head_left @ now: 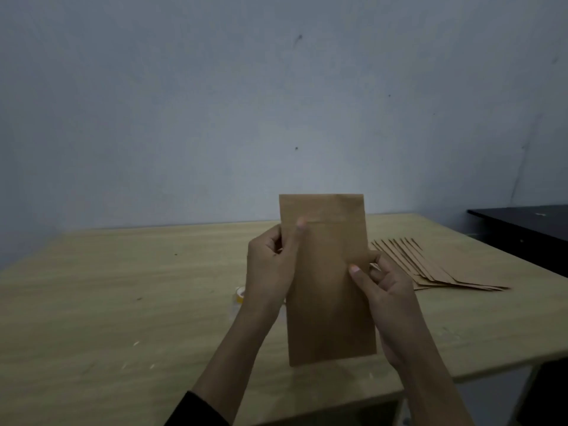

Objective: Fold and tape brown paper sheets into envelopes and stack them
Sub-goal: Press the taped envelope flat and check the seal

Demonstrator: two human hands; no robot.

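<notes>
Head view gives us a pale wood-grain tabletop (123, 287), matte and flecked with a few small scraps, set against a plain grey-blue wall (215, 103). A dark piece of furniture (528, 222) stands beyond the table's corner at 2 o'clock.

We hold a flat brown paper envelope (329, 287) upright above the tabletop's middle. It is a smooth rectangle, with its long axis vertical and a folded band across its top end. Our left hand (270, 265) pinches its 9 o'clock edge, thumb on the front. Our right hand (384, 290) pinches the 3 o'clock edge the same way. At 3 o'clock from the envelope, a fanned stack of envelopes (430, 265) lies flat. At 8 o'clock from it, a small yellowish tape roll (240, 294) sits beside our left wrist.
</notes>
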